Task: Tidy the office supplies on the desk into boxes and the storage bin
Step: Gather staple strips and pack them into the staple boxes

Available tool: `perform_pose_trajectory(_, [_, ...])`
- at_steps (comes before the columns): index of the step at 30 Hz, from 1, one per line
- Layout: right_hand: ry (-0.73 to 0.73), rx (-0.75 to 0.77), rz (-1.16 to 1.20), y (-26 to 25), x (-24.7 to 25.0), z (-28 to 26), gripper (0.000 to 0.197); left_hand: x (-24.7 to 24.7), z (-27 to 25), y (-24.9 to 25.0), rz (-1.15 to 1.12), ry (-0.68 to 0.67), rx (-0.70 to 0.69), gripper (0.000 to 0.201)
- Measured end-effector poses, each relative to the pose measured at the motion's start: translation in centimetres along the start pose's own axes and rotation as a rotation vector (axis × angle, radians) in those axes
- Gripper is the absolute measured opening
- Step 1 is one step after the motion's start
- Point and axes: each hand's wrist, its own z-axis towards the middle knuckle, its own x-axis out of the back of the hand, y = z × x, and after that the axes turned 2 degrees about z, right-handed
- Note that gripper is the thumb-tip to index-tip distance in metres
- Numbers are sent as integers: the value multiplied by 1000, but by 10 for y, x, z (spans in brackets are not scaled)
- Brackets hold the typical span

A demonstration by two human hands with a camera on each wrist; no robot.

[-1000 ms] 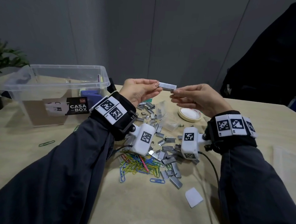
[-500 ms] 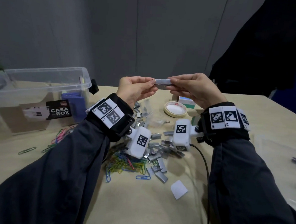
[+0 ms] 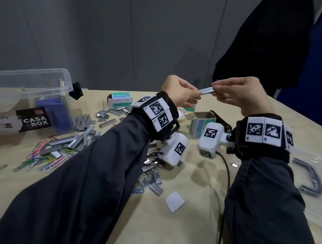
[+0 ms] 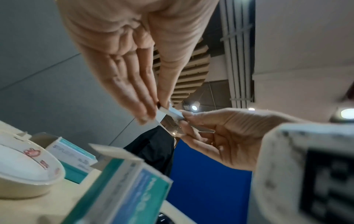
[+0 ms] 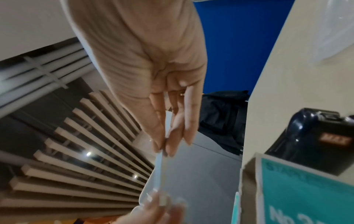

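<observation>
Both hands are raised above the desk and pinch the two ends of one grey staple strip (image 3: 206, 90). My left hand (image 3: 196, 94) pinches its left end between thumb and fingers, and my right hand (image 3: 215, 89) pinches the other end. In the left wrist view the staple strip (image 4: 169, 113) sits between the left fingertips (image 4: 151, 112) and the right hand (image 4: 220, 133). In the right wrist view the staple strip (image 5: 160, 169) runs down from the right fingertips (image 5: 169, 150). An open teal staple box (image 3: 203, 125) stands below the hands. The clear storage bin (image 3: 28, 86) is at the far left.
Loose staple strips (image 3: 83, 135) and coloured paper clips (image 3: 45, 157) lie scattered under my left arm. A second staple box (image 3: 120, 100), a tape roll (image 3: 182, 113) and a black stapler (image 3: 220, 120) lie beyond. A white paper scrap (image 3: 174, 201) is near the front; a plastic sleeve (image 3: 315, 170) is at the right.
Both hands kept hold of the staple strip and shifted to the right, above the open staple box. The strip now tilts up to the right. The head view swung and came closer.
</observation>
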Motion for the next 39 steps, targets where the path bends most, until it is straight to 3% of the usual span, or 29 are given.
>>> perform_pose_trajectory(3, [51,-72,-89,5,3,3,3,-3,4,-8,262,-60,-9,19])
perform_pose_trajectory(7, [156,-147,-306,17,4,16,16,-3,7,-12,435,-204,36,45])
perform_pose_trajectory(11, [106,-203,-387,25,-5,24,21,-4,7,-10,569,-304,35,37])
perform_pose_trajectory(21, [55,-206,-608,36,-25,28,30,-6,6,-11,639,-277,-19,32])
perform_pose_trajectory(27, [175,-135,-859,32,-26,19,40,-7,6,-10,662,-279,-25,29])
perform_pose_trajectory(39, [187,-131,-912,42,-27,20,40,-7,7,-11,655,-304,-22,32])
